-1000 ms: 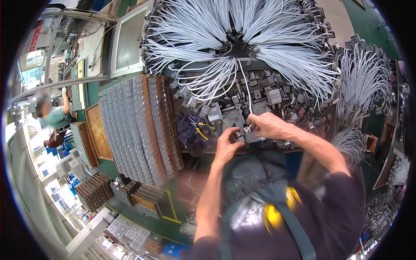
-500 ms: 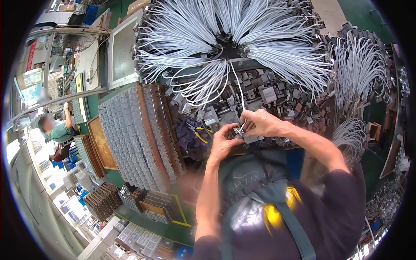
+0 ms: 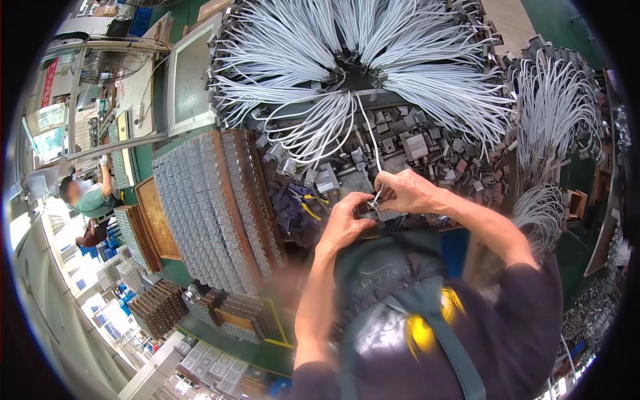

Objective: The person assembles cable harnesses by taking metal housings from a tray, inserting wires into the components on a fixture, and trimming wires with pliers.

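Pinching 1 slender white cable [image 3: 373, 133] (smooth, gently bowed), right-hand fingers [image 3: 389, 181] curl.

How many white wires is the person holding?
1 that I can see: the white wire leading from near the looped bunch into the right hand. More may be hidden.

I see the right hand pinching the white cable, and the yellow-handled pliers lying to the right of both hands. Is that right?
Not quite. The head view shows the yellow-handled pliers lying to the left of both the left hand and the right hand. The right hand is pinching the white cable.
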A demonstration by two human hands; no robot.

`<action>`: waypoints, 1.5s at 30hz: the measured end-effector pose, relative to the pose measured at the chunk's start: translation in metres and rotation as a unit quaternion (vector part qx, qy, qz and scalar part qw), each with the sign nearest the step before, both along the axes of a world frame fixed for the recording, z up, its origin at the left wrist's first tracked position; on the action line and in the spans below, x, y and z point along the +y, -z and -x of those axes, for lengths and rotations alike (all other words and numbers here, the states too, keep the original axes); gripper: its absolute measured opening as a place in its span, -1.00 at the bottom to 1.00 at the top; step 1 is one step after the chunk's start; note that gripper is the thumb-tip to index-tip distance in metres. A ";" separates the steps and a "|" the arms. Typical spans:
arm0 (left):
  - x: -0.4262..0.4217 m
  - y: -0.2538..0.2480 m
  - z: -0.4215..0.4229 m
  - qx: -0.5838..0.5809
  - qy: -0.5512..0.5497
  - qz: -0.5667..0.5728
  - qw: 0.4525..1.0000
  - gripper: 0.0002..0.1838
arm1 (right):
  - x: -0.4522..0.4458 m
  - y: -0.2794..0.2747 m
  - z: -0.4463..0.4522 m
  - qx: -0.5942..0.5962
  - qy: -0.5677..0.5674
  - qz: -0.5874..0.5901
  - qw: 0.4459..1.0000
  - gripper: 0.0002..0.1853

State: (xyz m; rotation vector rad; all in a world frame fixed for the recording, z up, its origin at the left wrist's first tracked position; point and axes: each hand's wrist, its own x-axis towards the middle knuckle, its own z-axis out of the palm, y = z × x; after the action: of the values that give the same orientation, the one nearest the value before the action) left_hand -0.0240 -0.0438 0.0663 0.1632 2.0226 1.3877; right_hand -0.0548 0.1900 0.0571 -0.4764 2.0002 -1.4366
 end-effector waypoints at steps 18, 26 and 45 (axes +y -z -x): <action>0.018 0.023 -0.053 -0.149 -0.288 -0.125 0.938 -0.62 | -0.018 0.015 0.018 0.081 -0.063 -0.055 0.993 -0.81; 0.033 0.038 -0.052 -0.150 -0.361 -0.196 0.899 -0.70 | -0.011 0.005 0.021 -0.034 -0.047 -0.077 0.995 -0.73; 0.039 0.059 -0.022 -0.145 -0.467 -0.138 0.862 -0.39 | -0.015 0.025 0.049 0.196 -0.114 -0.251 0.941 -0.54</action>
State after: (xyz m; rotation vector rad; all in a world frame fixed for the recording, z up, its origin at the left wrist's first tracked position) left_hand -0.0021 -0.0047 0.0075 -0.9769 1.6578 2.1047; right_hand -0.1040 0.1751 0.0326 -0.7739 2.4226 -0.6828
